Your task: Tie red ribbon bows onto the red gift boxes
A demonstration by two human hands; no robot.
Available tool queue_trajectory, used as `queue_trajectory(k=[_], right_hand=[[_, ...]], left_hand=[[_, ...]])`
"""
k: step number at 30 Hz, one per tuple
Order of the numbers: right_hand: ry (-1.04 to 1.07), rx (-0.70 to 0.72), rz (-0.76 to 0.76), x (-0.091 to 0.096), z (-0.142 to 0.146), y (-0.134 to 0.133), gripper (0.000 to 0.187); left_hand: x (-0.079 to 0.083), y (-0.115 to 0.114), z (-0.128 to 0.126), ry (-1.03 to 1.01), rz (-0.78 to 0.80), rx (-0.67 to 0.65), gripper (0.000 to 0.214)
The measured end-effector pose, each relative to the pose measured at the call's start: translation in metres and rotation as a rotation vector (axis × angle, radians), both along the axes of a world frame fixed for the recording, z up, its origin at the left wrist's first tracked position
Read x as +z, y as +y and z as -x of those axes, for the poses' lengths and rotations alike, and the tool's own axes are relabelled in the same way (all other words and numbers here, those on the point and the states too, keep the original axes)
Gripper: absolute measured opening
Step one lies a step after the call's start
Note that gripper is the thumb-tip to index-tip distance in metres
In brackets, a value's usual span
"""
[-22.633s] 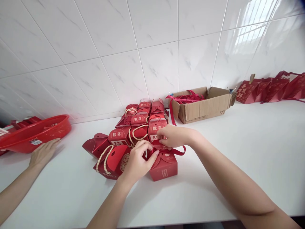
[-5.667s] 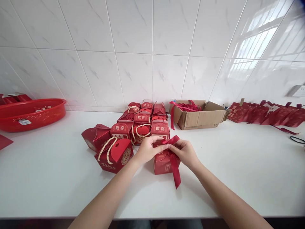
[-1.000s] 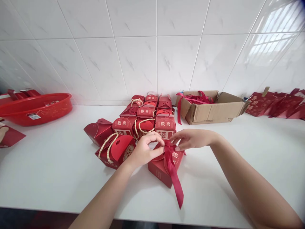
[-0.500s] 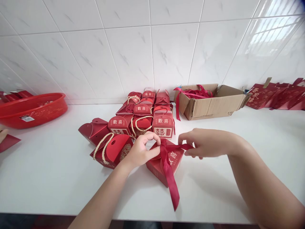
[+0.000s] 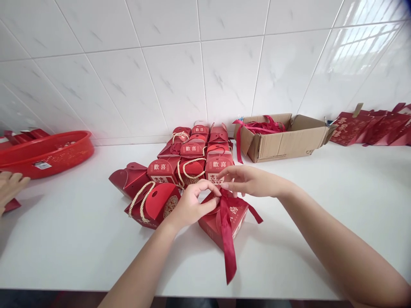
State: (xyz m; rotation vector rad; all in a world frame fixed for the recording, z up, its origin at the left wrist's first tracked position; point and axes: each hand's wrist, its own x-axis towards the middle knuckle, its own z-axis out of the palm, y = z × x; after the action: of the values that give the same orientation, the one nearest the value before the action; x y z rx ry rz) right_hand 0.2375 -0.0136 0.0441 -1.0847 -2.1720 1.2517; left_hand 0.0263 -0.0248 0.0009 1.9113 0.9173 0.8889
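Note:
A small red gift box [image 5: 210, 222] sits in front of me with a dark red satin ribbon [image 5: 227, 244] tied around its top. My left hand [image 5: 194, 203] pinches the ribbon by the knot, thumb and index finger closed at the box's top left. Above the knot is my right hand [image 5: 245, 179], thumb and fingers apart, fingertips beside or touching the ribbon. One ribbon tail hangs over the box's front; the other sticks out to the right. Left of my left hand stands a red box with a gold cord handle [image 5: 154, 203].
Several red boxes [image 5: 192, 147] stand grouped behind. A cardboard box [image 5: 285, 145] holding ribbons is at back right, red bags [image 5: 369, 126] beyond it. At left are a red plastic basin [image 5: 64, 154] and another person's hand [image 5: 11, 186] by a red piece.
My right hand has let go of the right ribbon tail and moved left to the knot. My left hand keeps its pinch. The other person's hand has come further into view.

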Motion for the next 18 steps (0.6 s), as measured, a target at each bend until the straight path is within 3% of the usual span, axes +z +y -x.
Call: queue_trajectory(k=[6,10,18], right_hand=[[-0.017,0.035,0.010,-0.0073,-0.0005,0.0037,0.030],[0.086,0.085,0.014,-0.0089,-0.0001,0.0039,0.023],[0.125,0.139,-0.146,-0.0068,0.0007,-0.0002,0.015]], left_hand=[[0.0011,0.0006,-0.0001,0.003,-0.051,-0.039,0.014],[0.0035,-0.0002,-0.0008,-0.013,-0.056,-0.039,0.014],[-0.0006,0.0004,0.0008,-0.069,0.017,-0.015,0.012]])
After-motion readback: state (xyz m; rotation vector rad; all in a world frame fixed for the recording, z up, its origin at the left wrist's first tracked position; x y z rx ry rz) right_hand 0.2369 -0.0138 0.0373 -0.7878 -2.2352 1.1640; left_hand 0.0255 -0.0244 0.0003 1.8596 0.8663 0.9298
